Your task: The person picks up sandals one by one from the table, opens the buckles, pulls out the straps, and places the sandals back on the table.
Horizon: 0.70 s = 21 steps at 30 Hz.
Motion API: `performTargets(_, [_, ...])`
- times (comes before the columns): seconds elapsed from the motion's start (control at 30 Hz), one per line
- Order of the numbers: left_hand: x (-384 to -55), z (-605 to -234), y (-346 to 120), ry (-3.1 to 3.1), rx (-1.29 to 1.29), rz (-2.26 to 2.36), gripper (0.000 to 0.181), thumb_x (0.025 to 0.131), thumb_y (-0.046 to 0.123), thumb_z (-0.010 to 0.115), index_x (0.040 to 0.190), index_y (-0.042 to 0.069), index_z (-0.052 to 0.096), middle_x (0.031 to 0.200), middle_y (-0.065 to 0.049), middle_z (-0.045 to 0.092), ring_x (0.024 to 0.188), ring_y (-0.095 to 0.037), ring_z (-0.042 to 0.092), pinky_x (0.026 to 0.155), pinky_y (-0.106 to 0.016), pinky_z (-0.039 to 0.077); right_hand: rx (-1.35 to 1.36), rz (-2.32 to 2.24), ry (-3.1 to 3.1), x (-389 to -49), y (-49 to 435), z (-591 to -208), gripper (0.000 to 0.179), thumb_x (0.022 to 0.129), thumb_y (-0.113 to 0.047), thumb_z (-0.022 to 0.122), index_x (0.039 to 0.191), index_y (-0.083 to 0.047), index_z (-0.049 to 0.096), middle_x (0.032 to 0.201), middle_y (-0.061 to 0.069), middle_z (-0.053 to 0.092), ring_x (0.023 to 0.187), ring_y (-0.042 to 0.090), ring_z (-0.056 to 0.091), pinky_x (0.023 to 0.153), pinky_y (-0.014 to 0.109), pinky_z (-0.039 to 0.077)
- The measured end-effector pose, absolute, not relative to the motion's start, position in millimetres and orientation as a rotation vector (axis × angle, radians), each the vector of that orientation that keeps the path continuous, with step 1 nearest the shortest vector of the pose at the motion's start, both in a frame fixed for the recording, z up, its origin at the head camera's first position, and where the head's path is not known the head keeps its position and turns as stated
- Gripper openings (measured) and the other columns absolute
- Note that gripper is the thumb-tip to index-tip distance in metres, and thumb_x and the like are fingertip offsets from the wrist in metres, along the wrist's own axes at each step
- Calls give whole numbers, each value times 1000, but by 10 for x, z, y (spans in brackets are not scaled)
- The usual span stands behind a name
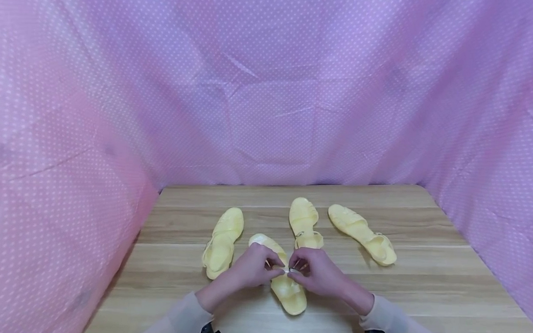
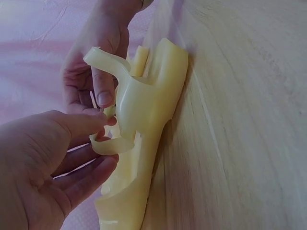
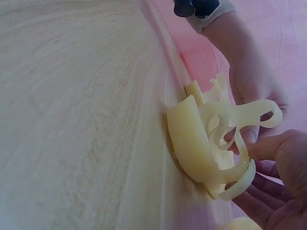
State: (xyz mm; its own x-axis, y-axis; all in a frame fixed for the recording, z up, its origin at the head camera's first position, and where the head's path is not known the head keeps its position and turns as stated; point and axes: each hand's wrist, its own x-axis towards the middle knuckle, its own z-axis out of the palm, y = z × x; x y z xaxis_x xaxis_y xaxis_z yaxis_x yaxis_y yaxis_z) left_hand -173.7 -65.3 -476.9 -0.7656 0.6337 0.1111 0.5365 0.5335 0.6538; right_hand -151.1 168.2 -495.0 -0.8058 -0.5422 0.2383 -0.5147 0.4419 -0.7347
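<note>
A pale yellow sandal (image 1: 291, 300) lies on the table in front of me, its heel end toward me. My left hand (image 1: 255, 267) and right hand (image 1: 316, 272) meet over it, each with thumb and fingers pinching its ankle strap. In the left wrist view, one loop of strap (image 2: 106, 62) sticks up from the heel part (image 2: 158, 103), beside the left hand (image 2: 43, 153). In the right wrist view, the right hand (image 3: 283, 177) holds a thin curved strap (image 3: 245, 181). Fingertips hide the exact spot where the strap ends meet.
Three more yellow sandals lie around: one at the left (image 1: 222, 238), one behind the hands (image 1: 303, 214), and one at the right (image 1: 363, 233). The wooden table (image 1: 421, 279) is bounded by pink dotted cloth (image 1: 269, 98) at its back and sides.
</note>
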Motion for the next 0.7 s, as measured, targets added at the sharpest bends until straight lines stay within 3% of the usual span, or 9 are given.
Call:
performTargets(0.13, [-1721, -4766, -686, 2677, 1016, 981, 6, 91, 14, 83, 95, 11, 85, 80, 6, 78, 67, 4, 57, 62, -13, 49, -948, -1328, 2635, -1516, 1675, -4962, 16, 89, -7, 83, 96, -14, 70, 93, -5, 71, 83, 4, 68, 71, 22, 61])
performTargets(0.33, [-1717, -4769, -646, 2737, 1116, 969, 15, 92, 21, 82, 102, 12, 85, 88, 4, 81, 74, 0, 66, 69, -12, 52, -950, -1331, 2625, -1516, 1677, -4973, 17, 89, -7, 83, 95, -15, 69, 93, -4, 71, 83, 3, 67, 72, 23, 63])
performTargets(0.7, [-1713, -4770, -678, 2723, 1111, 905, 8, 89, 12, 79, 95, 10, 84, 87, 3, 81, 77, -1, 67, 73, -14, 55, -994, -1301, 2650, -1519, 1672, -4965, 15, 90, -8, 82, 96, -14, 70, 92, -5, 72, 83, 2, 67, 72, 23, 61])
